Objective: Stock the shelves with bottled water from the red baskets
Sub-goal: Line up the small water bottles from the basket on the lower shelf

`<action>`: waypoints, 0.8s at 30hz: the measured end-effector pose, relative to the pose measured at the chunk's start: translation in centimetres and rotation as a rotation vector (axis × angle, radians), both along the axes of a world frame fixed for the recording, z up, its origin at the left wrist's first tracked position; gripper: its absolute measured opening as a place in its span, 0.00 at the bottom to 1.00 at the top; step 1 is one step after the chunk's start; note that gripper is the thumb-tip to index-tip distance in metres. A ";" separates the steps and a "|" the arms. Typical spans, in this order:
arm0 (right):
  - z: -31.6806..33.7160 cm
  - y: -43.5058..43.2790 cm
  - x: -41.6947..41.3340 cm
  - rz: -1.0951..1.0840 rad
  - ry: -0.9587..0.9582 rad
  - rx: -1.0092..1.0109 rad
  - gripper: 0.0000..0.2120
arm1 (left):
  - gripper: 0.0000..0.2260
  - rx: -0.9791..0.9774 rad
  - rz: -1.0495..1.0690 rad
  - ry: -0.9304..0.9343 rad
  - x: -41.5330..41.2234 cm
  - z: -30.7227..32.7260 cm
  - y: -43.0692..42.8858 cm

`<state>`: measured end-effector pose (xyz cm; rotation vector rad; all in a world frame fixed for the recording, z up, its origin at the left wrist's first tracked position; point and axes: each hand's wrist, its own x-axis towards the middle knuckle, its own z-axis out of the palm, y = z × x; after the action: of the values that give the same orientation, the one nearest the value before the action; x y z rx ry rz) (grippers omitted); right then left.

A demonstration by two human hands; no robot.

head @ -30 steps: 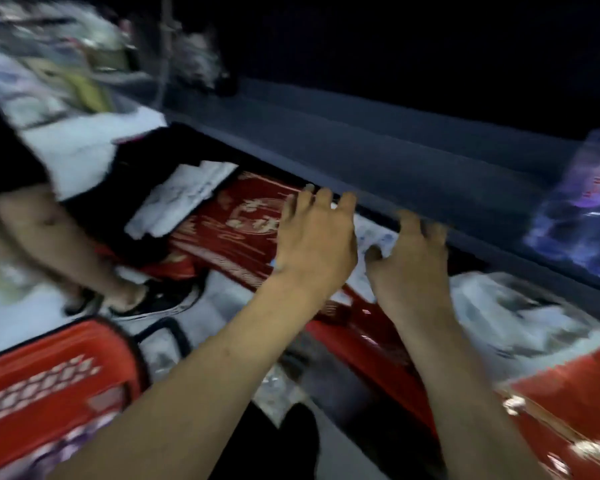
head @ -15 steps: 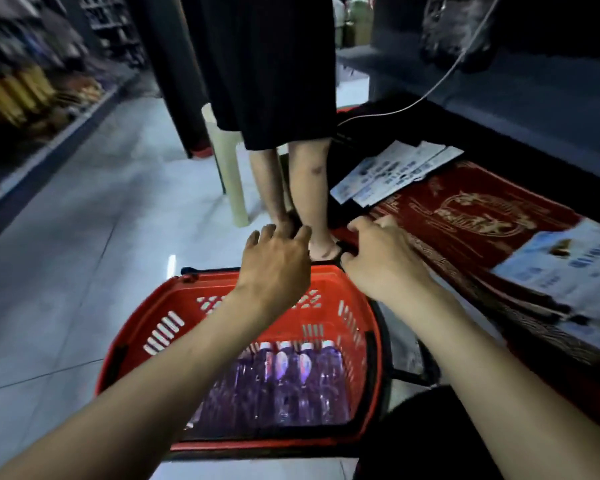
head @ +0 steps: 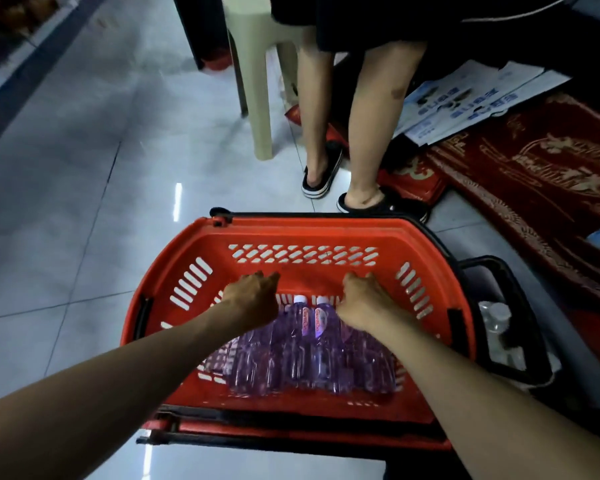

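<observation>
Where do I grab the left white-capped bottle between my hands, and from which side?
Grip the bottle around its shoulder, just below the cap, from above: it lies packed between neighbours, so only its upper side is free.

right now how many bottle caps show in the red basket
2. One cap beside the left hand, the other cap beside the right hand, side by side in the basket. The hands cover more bottles, so other caps may be hidden.
</observation>
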<state>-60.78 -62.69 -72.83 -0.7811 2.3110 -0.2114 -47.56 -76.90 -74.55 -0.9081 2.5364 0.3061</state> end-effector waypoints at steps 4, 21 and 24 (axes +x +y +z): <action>-4.6 1.1 -0.9 -0.123 -0.104 0.080 0.24 | 0.22 0.182 0.221 -0.071 1.9 -4.4 -0.2; -14.0 4.0 -1.0 -0.401 -0.255 0.280 0.17 | 0.36 0.544 0.746 0.200 3.4 -10.5 0.6; -14.7 4.4 -0.2 -0.359 -0.141 0.299 0.12 | 0.28 0.552 0.808 0.226 3.9 -11.1 0.6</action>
<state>-60.96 -58.26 -87.51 -0.1939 2.2622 -0.0712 -43.66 -76.28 -85.64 -1.6606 1.9397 1.3249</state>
